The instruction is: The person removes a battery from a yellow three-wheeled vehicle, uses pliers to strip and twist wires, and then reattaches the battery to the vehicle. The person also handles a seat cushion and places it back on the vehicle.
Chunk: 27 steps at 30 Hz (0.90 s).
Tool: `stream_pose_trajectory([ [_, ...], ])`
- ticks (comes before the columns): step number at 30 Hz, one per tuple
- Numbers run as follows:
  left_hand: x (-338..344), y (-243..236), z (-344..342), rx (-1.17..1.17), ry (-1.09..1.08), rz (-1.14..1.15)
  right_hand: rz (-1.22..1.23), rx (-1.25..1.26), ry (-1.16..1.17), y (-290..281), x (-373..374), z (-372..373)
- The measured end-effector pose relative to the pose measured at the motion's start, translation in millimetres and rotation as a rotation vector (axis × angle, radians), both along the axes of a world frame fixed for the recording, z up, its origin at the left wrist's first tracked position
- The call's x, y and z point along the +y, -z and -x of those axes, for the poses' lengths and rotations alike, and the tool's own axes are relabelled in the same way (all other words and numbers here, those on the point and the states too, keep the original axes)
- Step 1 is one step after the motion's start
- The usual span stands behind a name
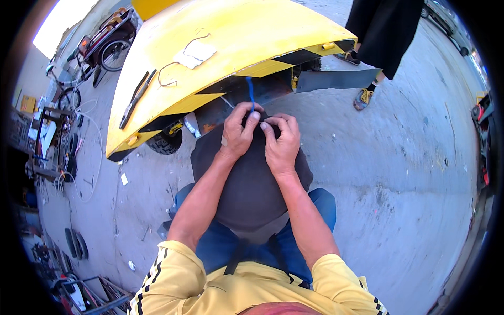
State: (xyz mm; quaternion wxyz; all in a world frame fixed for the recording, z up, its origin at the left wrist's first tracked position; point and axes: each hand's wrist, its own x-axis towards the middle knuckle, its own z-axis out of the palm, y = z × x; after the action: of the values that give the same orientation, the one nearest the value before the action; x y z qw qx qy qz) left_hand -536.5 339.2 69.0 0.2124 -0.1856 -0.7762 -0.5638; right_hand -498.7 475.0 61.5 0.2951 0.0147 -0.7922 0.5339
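Note:
Both my hands are close together over my lap, at the front edge of a yellow vehicle body [247,37] with black stripes. A blue wire [251,92] comes down from under that edge to my left hand [239,131], whose thumb and fingers pinch it. My right hand [282,144] is closed at the fingertips just beside it. A short dark strand shows between the two hands, but what the right fingertips hold is too small to make out. Beneath the hands, a dark apron-like cover [247,184] spreads over my lap.
On the yellow panel lie a long black plier-like tool [137,100], a white scrap [195,54] and bent thin wire [167,73]. A grey flap [338,80] juts from the front. At right stands a person in dark trousers [380,31]. Left are a wheel [166,142] and a cargo tricycle [110,44].

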Motion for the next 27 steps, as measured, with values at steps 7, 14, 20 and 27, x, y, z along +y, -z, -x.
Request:
stream_pose_trajectory([
  [7, -9, -3, -1, 0.085, 0.112, 0.098, 0.181, 0.073, 0.109, -5, 3, -2],
  [14, -7, -4, -8, 0.052, 0.092, -0.031, 0.681, 0.013, -0.185, -3, 4, 3],
  [20, -12, -3, -14, 0.048, 0.121, -0.014, 0.644, 0.0, -0.141, -5, 5, 0],
  [27, -15, -6, -21, -0.015, 0.104, 0.17, 0.747, 0.027, -0.111, -3, 6, -5],
])
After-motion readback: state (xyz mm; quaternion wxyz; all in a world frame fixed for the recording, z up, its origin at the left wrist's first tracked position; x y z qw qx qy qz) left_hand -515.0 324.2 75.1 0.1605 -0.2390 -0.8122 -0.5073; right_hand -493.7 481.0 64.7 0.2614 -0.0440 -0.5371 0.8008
